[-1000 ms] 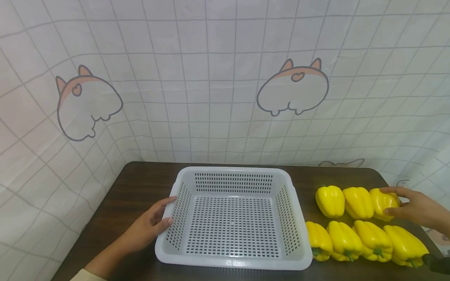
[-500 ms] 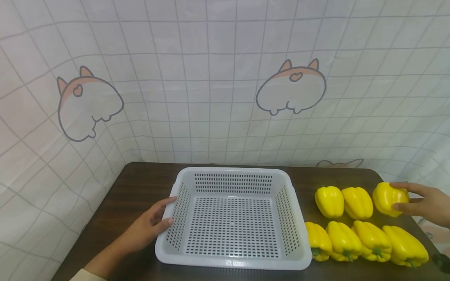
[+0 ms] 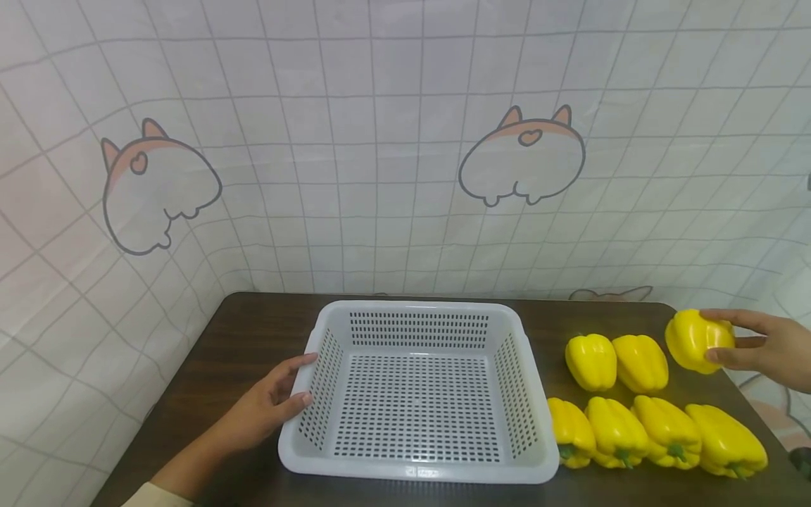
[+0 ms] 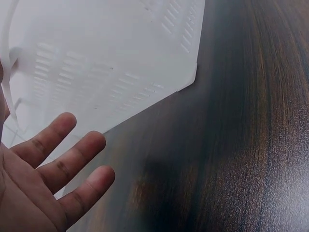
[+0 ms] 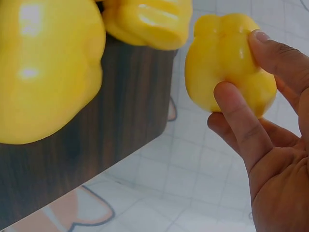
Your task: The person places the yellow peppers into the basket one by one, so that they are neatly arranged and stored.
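Observation:
My right hand (image 3: 763, 346) holds a yellow bell pepper (image 3: 693, 341) between thumb and fingers, raised over the table's far right corner. In the right wrist view the same bell pepper (image 5: 219, 63) hangs apart from the others, its blossom end showing. My left hand (image 3: 269, 401) rests on the left rim of a white perforated plastic basket (image 3: 418, 473), thumb and forefinger touching it. Seen from the left wrist, three straight fingers (image 4: 72, 162) spread below the rim beside the basket's outer wall (image 4: 111, 72). The basket has nothing in it.
Two yellow bell peppers (image 3: 641, 363) lie behind a front row of several more (image 3: 617, 431), right of the basket. The leftmost front pepper (image 3: 571, 429) sits against the basket's right side. The dark wooden table (image 3: 253, 331) ends at a patterned white curtain (image 3: 380, 176).
My right hand has lifted the bell pepper from the end of the back row, up and clear of its neighbour. The left hand and the basket stay in place.

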`<state>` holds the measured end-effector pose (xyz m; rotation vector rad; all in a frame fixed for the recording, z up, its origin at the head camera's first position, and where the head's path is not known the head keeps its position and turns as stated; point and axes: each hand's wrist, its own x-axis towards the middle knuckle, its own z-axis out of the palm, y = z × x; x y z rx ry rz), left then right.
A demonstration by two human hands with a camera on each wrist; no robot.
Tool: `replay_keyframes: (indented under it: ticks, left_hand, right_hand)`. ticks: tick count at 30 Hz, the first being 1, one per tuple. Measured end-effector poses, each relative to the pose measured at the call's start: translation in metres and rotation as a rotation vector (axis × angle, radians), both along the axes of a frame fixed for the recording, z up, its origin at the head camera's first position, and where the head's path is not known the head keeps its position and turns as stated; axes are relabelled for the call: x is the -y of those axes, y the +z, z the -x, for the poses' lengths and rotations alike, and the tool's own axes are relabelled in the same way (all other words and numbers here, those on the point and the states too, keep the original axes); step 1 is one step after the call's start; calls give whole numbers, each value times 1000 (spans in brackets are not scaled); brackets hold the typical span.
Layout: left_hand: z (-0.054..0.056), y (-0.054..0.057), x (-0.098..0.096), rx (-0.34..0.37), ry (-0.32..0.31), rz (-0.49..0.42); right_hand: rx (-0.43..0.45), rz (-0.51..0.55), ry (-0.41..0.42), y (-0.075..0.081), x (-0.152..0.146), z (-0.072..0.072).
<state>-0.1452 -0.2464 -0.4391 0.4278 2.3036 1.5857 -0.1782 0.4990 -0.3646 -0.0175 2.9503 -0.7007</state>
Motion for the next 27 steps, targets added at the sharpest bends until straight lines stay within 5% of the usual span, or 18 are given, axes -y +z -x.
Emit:
replay_keyframes:
  ticks: [11, 27]
  left_hand:
    - [-1, 1, -1, 0, 10, -12]
    - [0, -1, -1, -9, 25, -18]
  right_hand:
    - [-5, -26, 58, 25, 35, -3]
    - [-11, -96, 131, 39, 78, -2]
